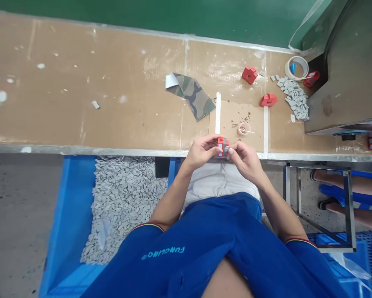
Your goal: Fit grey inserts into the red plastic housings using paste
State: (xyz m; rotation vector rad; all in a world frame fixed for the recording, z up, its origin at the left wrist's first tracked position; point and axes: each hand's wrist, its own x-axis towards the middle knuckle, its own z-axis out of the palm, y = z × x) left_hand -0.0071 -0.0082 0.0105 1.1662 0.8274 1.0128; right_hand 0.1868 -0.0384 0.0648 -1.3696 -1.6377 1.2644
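At the table's front edge, my left hand [202, 152] is closed on a small red toy vehicle [221, 141] with grey and pale-blue parts. My right hand [245, 160] pinches a small grey plastic piece [226, 148] against the toy's right side. Whether that piece is seated in the toy or only touching it, I cannot tell. Just beyond my hands stands a small clear cup [243, 128] with a thin white stick across it. Two similar red toy parts, one farther back [249, 75] and one nearer [268, 100], lie to the right.
Loose grey pieces [296, 97] lie heaped beside a tape roll [296, 68] and a metal machine housing [347, 82]. A camouflage cloth strip [195, 96] lies left of the cup. Below the table, a blue bin [60, 215] holds many grey pieces. Another person's legs [353, 182] show at right.
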